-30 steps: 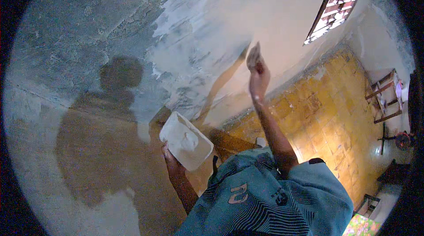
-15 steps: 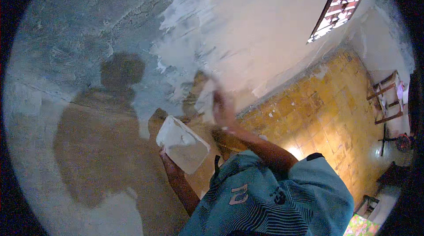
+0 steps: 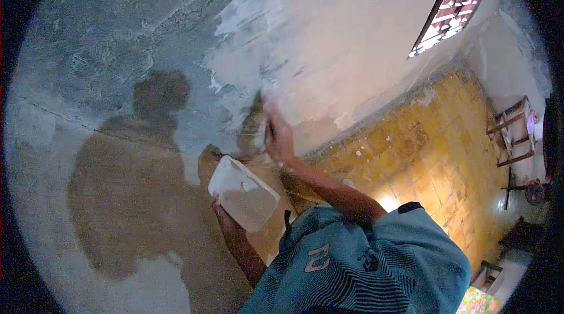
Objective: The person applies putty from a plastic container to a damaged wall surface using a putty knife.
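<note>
My left hand [image 3: 217, 206] grips a white rectangular plastic container [image 3: 251, 209] by its near-left edge and holds it tilted in front of my body. Something whitish shows inside, though its kind is unclear. Beyond and to the right of the container, my right hand [image 3: 279, 140] is raised at the wall [image 3: 335, 37], fingers curled closed. Whatever they hold is hidden by the hand and the blur. Just past its fingers the wall carries uneven whitish patches [image 3: 258, 37] between a rough grey area and a smooth pale area.
Yellowish floor tiles [image 3: 411, 143] run along the wall's foot to the right. A barred window [image 3: 455, 8] is at upper right. Wooden frame furniture [image 3: 514, 132] stands at far right, near a fan [image 3: 536, 191]. My shadow [image 3: 129, 190] falls on the wall at left.
My right hand has moved slightly left and down along the wall, and shows less blur. My left hand and the container have hardly moved.
</note>
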Demonstrator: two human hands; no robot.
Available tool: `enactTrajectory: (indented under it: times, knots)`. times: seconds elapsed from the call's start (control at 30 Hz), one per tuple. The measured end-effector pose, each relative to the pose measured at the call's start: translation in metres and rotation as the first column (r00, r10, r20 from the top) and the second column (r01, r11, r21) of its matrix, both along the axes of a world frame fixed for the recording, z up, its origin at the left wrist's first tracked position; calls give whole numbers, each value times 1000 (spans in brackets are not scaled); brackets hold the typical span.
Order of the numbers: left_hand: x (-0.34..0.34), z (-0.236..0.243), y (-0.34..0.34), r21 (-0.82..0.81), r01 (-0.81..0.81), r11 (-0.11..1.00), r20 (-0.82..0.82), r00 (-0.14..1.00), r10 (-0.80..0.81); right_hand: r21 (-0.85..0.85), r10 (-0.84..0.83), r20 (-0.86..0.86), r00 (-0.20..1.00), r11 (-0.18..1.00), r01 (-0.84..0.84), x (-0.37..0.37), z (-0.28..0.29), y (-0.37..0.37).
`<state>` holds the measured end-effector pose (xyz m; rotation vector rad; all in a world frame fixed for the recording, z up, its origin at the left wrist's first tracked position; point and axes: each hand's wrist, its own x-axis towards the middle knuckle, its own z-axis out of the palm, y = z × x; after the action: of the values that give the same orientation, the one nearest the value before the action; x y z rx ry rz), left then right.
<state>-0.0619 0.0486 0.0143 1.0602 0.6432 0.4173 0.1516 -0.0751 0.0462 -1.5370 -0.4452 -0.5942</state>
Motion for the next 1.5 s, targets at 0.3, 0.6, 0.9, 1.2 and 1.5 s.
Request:
enactTrajectory:
  times: [0.3,0.6,0.9,1.2,1.5]
  knots:
    - [-1,30,-3,-253,-182,950,-223,967,126,-147,-373,-233,898,926,347,82,-35,-116]
    - [-3,-9,7,-202,-134,970,-184,978,97,-62,-270,-332,904,962,265,53,-49,-48]
    - [13,40,-12,-179,-62,982,-55,997,53,-107,-220,-336,916,975,195,41,-13,-63]
    - [11,13,2,-75,8,997,-7,1000,-8,-44,-430,-27,903,902,428,99,4,-39]
    - [6,18,-7,-90,-138,986,-134,983,125,82,29,-127,991,996,-18,2,2,15]
